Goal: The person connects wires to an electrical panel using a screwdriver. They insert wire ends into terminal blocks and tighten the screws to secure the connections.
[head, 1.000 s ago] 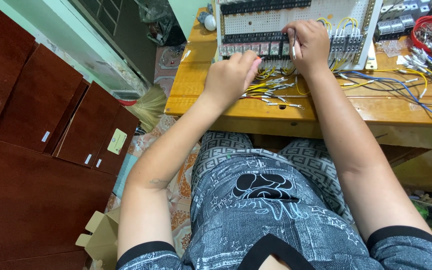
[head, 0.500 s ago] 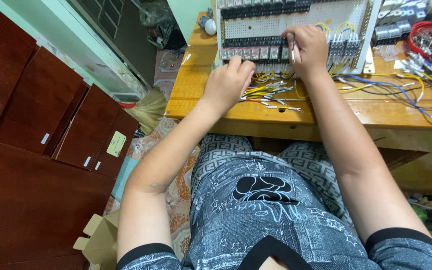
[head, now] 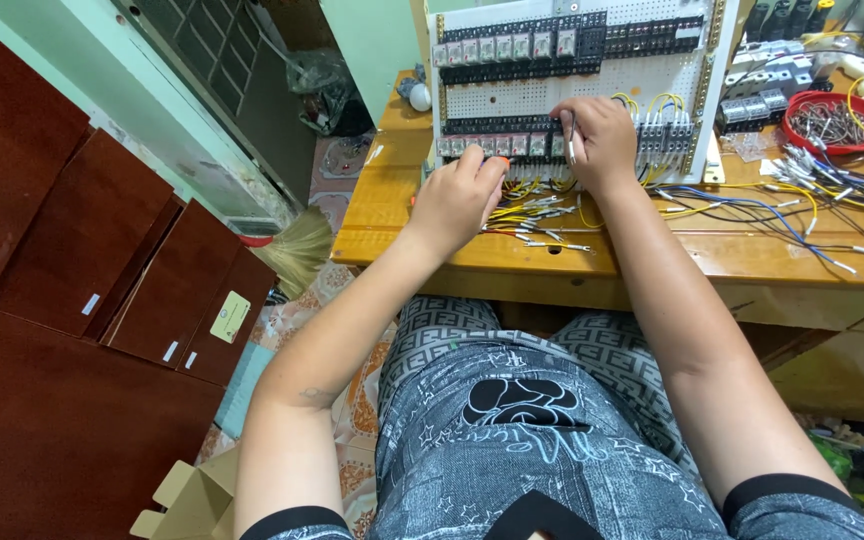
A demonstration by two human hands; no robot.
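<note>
Standing upright at the back of the wooden workbench [head: 652, 255], the white perforated wiring panel [head: 572, 90] carries rows of black relay blocks. The right hand [head: 597, 140] presses on its lower row, fingers curled around a thin grey tool. The left hand [head: 457, 195] rests just below, closed on something orange. Loose yellow and white wires [head: 542, 215] lie beneath; a red bowl of metal pins [head: 832, 120] sits to the right.

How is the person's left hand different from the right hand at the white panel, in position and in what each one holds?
The left hand is curled low at the bottom edge of the white perforated wiring panel, above the loose yellow wires; something orange shows beside it. The right hand sits higher, on the lower row of black relay blocks, pinching a thin metal tool. Both touch the panel.
</note>
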